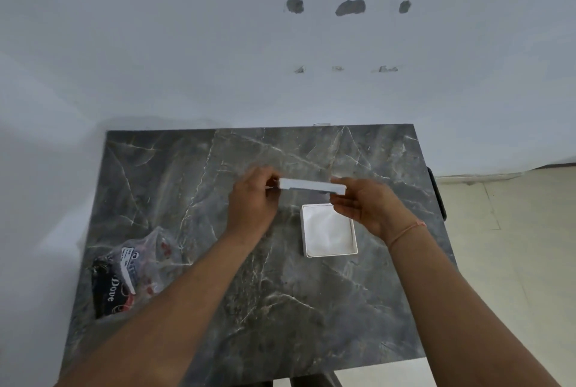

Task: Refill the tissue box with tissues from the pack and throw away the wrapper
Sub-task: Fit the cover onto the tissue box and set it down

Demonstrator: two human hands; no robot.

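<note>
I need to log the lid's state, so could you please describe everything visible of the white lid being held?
The white lid is a thin, flat, rigid-looking plastic piece, seen edge-on and roughly level. It is held in the air, the left hand pinching one end and the right hand the other, just beyond the open tissue box. Its top face is hidden.

At about eight o'clock on my counter (280,308), the crumpled wrapper (131,274) reads "Dove" in white on its dark panel; its smaller label print is illegible.
</note>
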